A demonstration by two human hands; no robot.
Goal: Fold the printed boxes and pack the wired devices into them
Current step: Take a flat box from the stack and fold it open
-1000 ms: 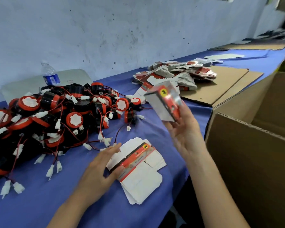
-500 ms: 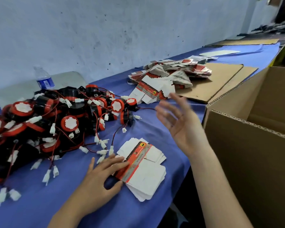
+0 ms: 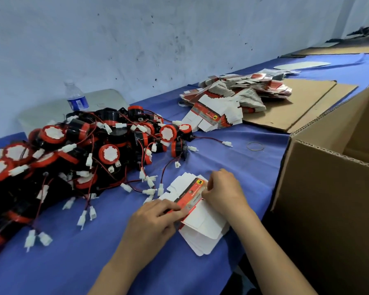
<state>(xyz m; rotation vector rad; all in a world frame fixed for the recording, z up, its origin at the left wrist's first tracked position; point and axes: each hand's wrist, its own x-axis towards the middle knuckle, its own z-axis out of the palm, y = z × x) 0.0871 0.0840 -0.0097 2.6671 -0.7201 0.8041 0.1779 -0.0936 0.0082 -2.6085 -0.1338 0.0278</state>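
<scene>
A small stack of flat printed boxes (image 3: 202, 228), white with a red strip, lies on the blue table near its front edge. My left hand (image 3: 153, 220) holds the near end of the top flat box, fingertips on the red strip. At the far end of the same box, my right hand (image 3: 224, 192) pinches the edge with curled fingers. A big heap of black and red wired devices (image 3: 83, 150) with white plugs spreads across the left of the table. No folded box is in view.
A large open cardboard carton (image 3: 328, 199) stands close on the right. More flat boxes (image 3: 232, 96) are piled at the back on cardboard sheets (image 3: 303, 103). A water bottle (image 3: 76, 96) stands behind the devices. A rubber band (image 3: 255, 146) lies near the carton.
One second ago my right hand held a folded box up; that box is gone from view. The right hand, empty, came down onto the flat stack. My left hand stayed on the stack.
</scene>
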